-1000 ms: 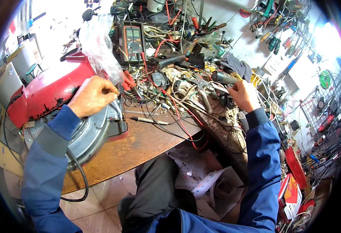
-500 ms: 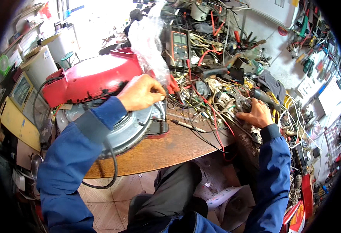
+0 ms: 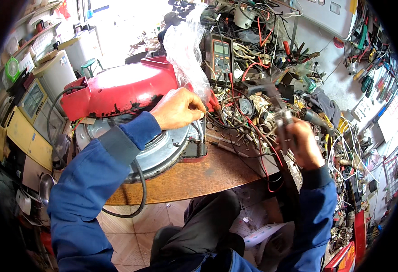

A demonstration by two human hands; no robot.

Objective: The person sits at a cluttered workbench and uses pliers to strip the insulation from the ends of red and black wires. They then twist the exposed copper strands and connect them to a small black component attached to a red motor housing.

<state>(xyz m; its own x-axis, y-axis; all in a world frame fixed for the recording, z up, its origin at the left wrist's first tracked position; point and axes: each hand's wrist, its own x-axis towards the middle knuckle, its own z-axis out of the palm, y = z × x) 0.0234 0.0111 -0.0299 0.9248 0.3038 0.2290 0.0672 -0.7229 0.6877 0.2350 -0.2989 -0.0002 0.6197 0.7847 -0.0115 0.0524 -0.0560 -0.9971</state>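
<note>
My left hand [image 3: 177, 109] is pinched closed over the right edge of a round grey metal appliance base [image 3: 162, 156]. What lies between its fingertips is too small to make out. Behind that hand a red plastic housing [image 3: 122, 88] with black smudges rests tilted up from the base. My right hand [image 3: 304, 143] is wrapped round a grey metal hand tool [image 3: 284, 119], raised above the parts on the right of the bench. Motion blurs the tool, so its exact kind does not show. A pen-like probe [image 3: 228, 148] lies on the wood between my hands.
Heaped wires and scrap parts [image 3: 258, 122] cover the bench's right and back. A multimeter [image 3: 220, 59] stands behind, beside a clear plastic bag [image 3: 185, 50]. A black power cord [image 3: 143, 192] loops over the front edge of the wooden tabletop [image 3: 181, 183]. Tools hang on the right wall.
My right hand has picked up the metal tool from the pile and lifted it. My left hand keeps its pinch at the base's edge. The whole view has shifted slightly.
</note>
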